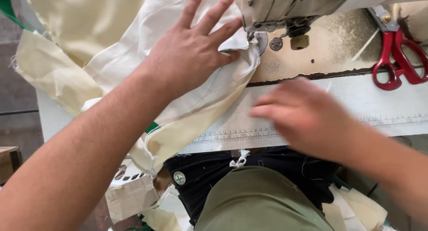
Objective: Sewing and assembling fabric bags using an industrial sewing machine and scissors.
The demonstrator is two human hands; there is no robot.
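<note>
Here the left hand [191,53] lies flat, fingers spread wide, on the cream cloth [133,57], pinning its edge right up against the foot of the sewing machine [285,8] at the far side of the table [356,102], it seems so the seam stays straight under the needle. The right hand [303,115] hovers blurred over the near table edge, loosely open and holding nothing. Red scissors [397,61] rest far right, within reach but clear of the cloth, whose loose end spills off the left edge.
</note>
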